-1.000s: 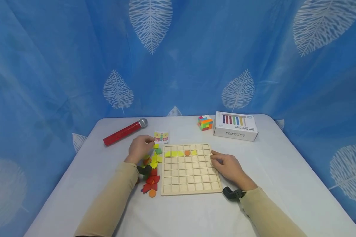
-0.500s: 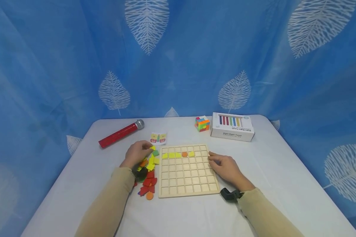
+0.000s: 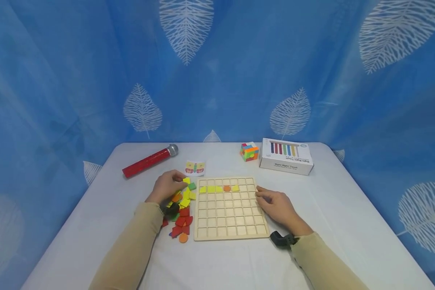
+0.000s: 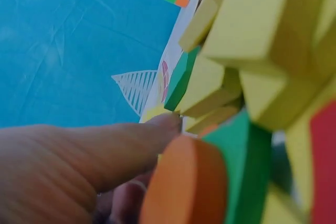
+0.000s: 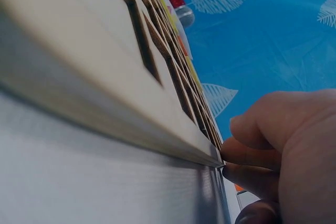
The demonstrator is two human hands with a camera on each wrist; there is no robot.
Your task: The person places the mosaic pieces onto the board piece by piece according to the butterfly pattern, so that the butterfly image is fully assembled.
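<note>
My left hand (image 3: 165, 186) pinches a yellow square tile (image 3: 187, 181) at the far end of the loose heap, with a green tile (image 3: 192, 186) just beside it. In the left wrist view the thumb tip lies over yellow, and an orange round piece (image 4: 181, 182) stands close in front. The wooden grid board (image 3: 226, 215) lies flat, its second row from the far edge holding several yellow squares (image 3: 211, 189) and one orange disc (image 3: 226, 188). Against the board's right edge rest the fingertips of my right hand (image 3: 277, 205), fingers loosely bent, thumb apart from the wood.
A small pattern card (image 3: 194, 168) lies beyond the heap. Red pieces (image 3: 181, 221) and a loose orange disc (image 3: 183, 238) are nearer. Farther back are a red microphone (image 3: 148, 162), a puzzle cube (image 3: 249, 152) and a white box (image 3: 286, 156).
My left hand has drawn back slightly from the card, and the yellow tile has shifted a little left relative to the green one. The right hand stays at the board's edge.
</note>
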